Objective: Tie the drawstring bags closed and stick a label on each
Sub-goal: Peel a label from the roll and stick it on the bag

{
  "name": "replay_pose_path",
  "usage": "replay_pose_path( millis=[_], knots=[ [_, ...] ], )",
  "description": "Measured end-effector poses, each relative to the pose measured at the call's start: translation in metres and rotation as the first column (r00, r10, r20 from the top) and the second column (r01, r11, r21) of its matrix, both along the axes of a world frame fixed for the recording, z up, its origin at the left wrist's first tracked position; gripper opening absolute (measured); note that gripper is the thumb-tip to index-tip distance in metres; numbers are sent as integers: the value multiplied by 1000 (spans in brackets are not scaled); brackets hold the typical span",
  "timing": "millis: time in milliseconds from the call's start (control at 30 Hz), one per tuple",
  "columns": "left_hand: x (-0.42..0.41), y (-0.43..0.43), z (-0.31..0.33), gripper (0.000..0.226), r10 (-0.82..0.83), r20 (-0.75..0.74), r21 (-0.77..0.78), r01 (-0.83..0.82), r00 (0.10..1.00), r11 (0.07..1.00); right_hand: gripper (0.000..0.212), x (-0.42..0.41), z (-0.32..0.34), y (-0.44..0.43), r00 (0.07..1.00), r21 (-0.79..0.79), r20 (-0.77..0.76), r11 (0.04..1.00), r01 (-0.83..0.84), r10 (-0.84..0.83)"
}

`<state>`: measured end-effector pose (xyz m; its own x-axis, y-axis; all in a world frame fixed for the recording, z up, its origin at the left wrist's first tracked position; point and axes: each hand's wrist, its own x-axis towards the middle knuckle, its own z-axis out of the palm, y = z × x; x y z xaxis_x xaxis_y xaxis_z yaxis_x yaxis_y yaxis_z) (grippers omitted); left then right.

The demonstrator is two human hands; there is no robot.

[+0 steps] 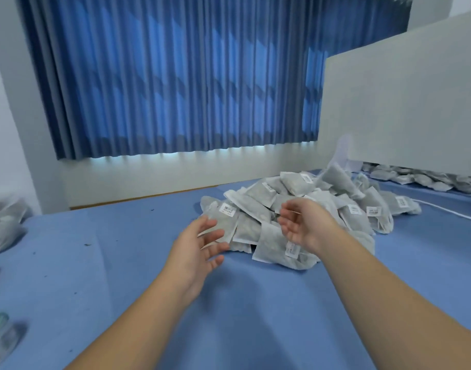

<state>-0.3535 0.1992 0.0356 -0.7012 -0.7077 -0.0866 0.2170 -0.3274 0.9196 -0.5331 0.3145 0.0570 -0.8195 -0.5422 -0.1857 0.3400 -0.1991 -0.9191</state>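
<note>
left hand (199, 247): fingers spread and relaxed, holding nothing; fingertips at the near-left edge of the pile (contact with a bag can't be confirmed)
right hand (302, 225): palm turned inward, fingers loosely curved, nothing in it; sits in front of the pile's middle, higher than the left
bag pile (255, 206): grey drawstring bags heaped on the table (122, 249), straight ahead of both hands; heap runs from near-left to far-right
nearest bag (218, 222): just beyond the left fingertips, leaning on the heap, long side pointing away from the person; white barcode label (228, 209) at its top
nearer hand: the left for that bag, the right for the heap's centre
key relation: bags lie forward of the fingers, so a short reach forward would likely do
task state: many pile bags show labels (looks like the finished heap, my guess)
top bag (333, 177): blurred, tilted; whether it rests on the heap can't be told
left-edge bags (4, 225): well apart from both hands, labels not readable
partition (402, 102): grey board on the right, more bags (416, 178) under its lower edge
cable (442, 210): white, right of the heap
obstructions: none between hands and pile
</note>
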Motion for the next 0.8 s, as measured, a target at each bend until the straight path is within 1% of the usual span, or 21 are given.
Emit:
replay_pose_path(
  millis=[100,267,367,467,567,667,733,800],
  knots=[
    [17,-10,1,19,20,-3,-4,-20,1000,1000,7,23,-15,-22,997,71,-29,995,-67,69],
    [65,-32,2,13,73,57,-77,-68,996,995,8,84,-26,-75,965,82,-61,964,-251,257],
    [106,-51,0,10,148,118,-146,-130,982,981,8,130,-33,-112,914,73,-62,915,-397,401],
    [151,-73,-3,8,252,220,-281,-186,942,941,9,175,-44,-144,842,87,-79,845,-528,534],
    [194,-95,-6,13,373,313,-463,-202,874,863,10,214,-57,-173,784,145,-159,800,-582,600],
    [232,-119,-9,19,494,375,-621,-183,784,762,8,245,-70,-196,766,199,-274,813,-547,582],
    [255,-137,-11,19,599,405,-726,-155,691,670,7,257,-81,-206,760,212,-349,836,-506,549],
    [274,-158,-15,18,704,435,-826,-63,561,560,7,262,-93,-211,734,235,-425,848,-476,530]
  ],
)
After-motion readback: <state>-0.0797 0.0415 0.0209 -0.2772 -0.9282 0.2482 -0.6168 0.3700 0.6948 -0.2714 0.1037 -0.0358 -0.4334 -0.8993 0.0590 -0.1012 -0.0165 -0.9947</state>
